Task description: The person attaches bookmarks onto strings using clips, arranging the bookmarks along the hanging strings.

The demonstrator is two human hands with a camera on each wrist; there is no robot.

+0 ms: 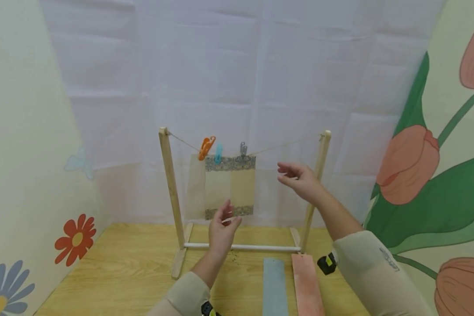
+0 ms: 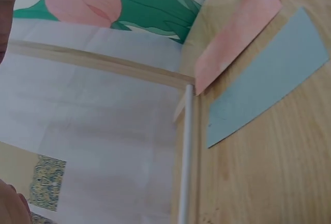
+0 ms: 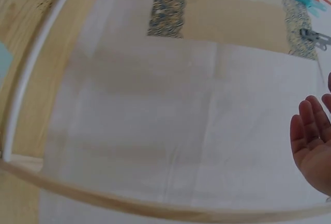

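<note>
A string (image 1: 288, 143) runs between two wooden posts, and paper strips hang from it side by side. The tan strip (image 1: 242, 188), banded top and bottom with a dark pattern, hangs under a grey clothespin (image 1: 243, 149). Left of it are a paler banded strip (image 1: 218, 186) under a light-blue clothespin (image 1: 218, 153) and a plain beige strip (image 1: 196, 186) near an orange clothespin (image 1: 207, 148). My left hand (image 1: 223, 228), fingers relaxed, is in front of the strips' lower ends. To their right, my right hand (image 1: 299, 180) is raised with loosely bent fingers and holds nothing.
A blue-grey strip (image 1: 274, 287) and a pink strip (image 1: 308, 285) lie on the wooden table (image 1: 122, 272) at front right. The frame's white crossbar (image 1: 260, 248) spans low between its left post (image 1: 171, 188) and right post (image 1: 320, 171). White cloth hangs behind.
</note>
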